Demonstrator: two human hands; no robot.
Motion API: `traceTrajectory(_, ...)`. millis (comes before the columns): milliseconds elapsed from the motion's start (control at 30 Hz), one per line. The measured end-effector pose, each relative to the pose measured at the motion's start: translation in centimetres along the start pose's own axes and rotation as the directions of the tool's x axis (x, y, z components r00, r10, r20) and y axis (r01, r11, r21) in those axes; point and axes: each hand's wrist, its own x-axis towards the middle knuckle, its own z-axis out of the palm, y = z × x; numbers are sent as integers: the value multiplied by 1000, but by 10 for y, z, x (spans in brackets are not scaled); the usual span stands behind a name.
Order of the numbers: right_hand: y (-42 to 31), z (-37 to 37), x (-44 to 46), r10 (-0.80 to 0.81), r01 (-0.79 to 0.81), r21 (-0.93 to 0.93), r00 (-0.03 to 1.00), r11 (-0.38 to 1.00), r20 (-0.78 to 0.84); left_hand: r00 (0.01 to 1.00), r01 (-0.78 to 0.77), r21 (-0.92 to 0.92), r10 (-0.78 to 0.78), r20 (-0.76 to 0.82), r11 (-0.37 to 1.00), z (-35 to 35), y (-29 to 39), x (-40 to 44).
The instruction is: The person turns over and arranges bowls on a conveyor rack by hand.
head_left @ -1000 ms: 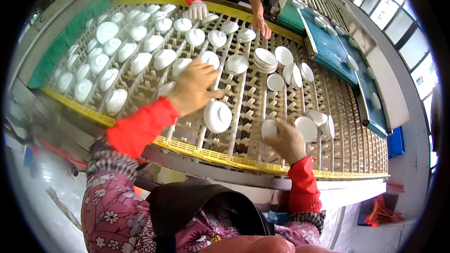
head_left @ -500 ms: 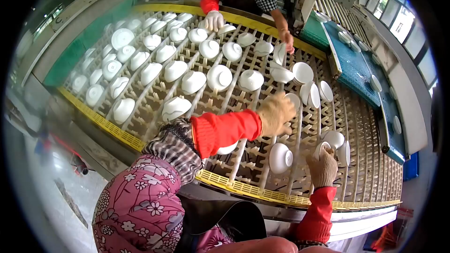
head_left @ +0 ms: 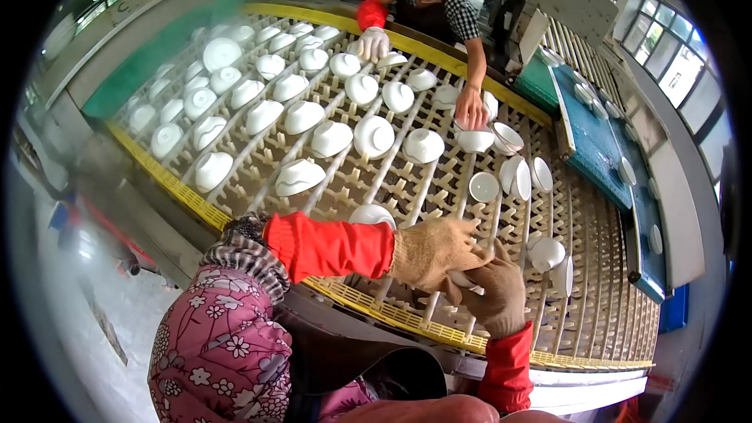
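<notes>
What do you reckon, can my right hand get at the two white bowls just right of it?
Probably yes: only pegged rack lies between the right hand and the two white bowls. It and the left hand look busy with something white, though, so it may need freeing first.

paned windows [head_left: 680, 74] at far right

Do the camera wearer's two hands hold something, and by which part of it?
Apparently a white bowl, between the left hand and the right hand. Gloved fingers cover most of it, so the exact part cannot be told.
</notes>
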Motion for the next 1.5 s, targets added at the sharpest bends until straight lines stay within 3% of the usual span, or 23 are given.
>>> traceTrajectory(67, 19, -5, -6, 10, 7, 83, 980, 997, -197, 966, 207, -82, -190, 172, 975, 16, -13, -24)
traceTrajectory(100, 31, 3, -8, 259, -121, 386, 908, 915, -330, 900, 332, 4, -317, 300, 943, 20, -16, -32)
traceTrajectory(133, 48, -8, -20, 469, -409, 255, 845, 876, -257, 901, 342, 30, -337, 272, 939, 26, -20, -40)
traceTrajectory(200, 97, -4, -26, 375, -500, -162, 793, 851, -479, 904, 360, 71, -367, 220, 930, 23, -16, -45)
traceTrajectory(367, 165, 2, -31, 570, -641, -184, 756, 745, -323, 678, 720, -146, -641, 359, 679, -29, 21, -27)
traceTrajectory(433, 189, 17, -34, 610, -671, -120, 724, 732, -322, 961, 248, 122, -260, 96, 961, -31, 4, -62)
traceTrajectory(467, 194, 17, -33, 623, -678, -119, 720, 725, -306, 1000, -1, 296, -6, 22, 955, -33, -4, -84)
traceTrajectory(600, 242, 35, -29, 644, -691, -104, 709, 715, -286, 931, 341, 435, -364, -32, 834, -125, 14, -144)
traceTrajectory(667, 291, 59, -35, 659, -705, -59, 686, 707, -306, 666, 692, 520, -721, -192, 501, -169, 20, -186)
traceTrajectory(733, 295, 62, -34, 718, -753, -58, 644, 655, -264, 477, 866, 366, -779, -407, 340, -191, -14, -261)
traceTrajectory(800, 278, 52, -22, 807, -826, -60, 560, 560, -185, -37, 998, 31, -845, -533, -63, -212, 14, -252)
traceTrajectory(833, 281, 58, -28, 699, -751, -143, 655, 645, -285, 4, 973, 199, -851, -525, -119, -209, 21, -253)
traceTrajectory(900, 264, 54, -35, 700, -722, -21, 677, 691, -226, 106, 829, 530, -879, -464, -180, -195, 28, -254)
traceTrajectory(933, 232, 50, -36, 568, -617, -73, 759, 784, -318, 182, 796, 583, -856, -484, -160, -188, 26, -254)
traceTrajectory(967, 225, 43, -38, 594, -613, -68, 783, 787, -183, 270, 763, 633, -827, -494, -129, -180, 20, -252)
traceTrajectory(1000, 232, 54, -50, 563, -569, 43, 796, 821, -222, 360, 733, 673, -782, -509, -101, -171, 11, -245)
traceTrajectory(1100, 170, 28, -31, 513, -514, 62, 828, 856, -227, 757, 592, 758, -510, -408, 273, -144, -3, -209)
traceTrajectory(1133, 154, 24, -21, 504, -494, 108, 819, 863, -275, 726, 632, 682, -590, -355, 368, -141, 5, -179)
traceTrajectory(1267, 156, 39, 19, 181, -205, -25, 908, 978, -378, 594, 763, 559, -694, -406, 326, -107, -14, -167)
traceTrajectory(1300, 135, 32, 33, 227, -234, 8, 936, 972, -267, 545, 800, 522, -720, -430, 294, -107, -16, -168)
traceTrajectory(1400, 129, 56, 74, 71, -71, 7, 970, 997, -232, 299, 942, 238, -911, -284, 235, -130, -16, -167)
traceTrajectory(1433, 128, 63, 85, 53, -72, -73, 973, 995, -225, 342, 923, 301, -871, -352, 241, -127, -18, -177)
traceTrajectory(1500, 136, 86, 103, 15, -64, -238, 979, 969, -202, 250, 942, 283, -937, -244, 178, -135, -3, -168)
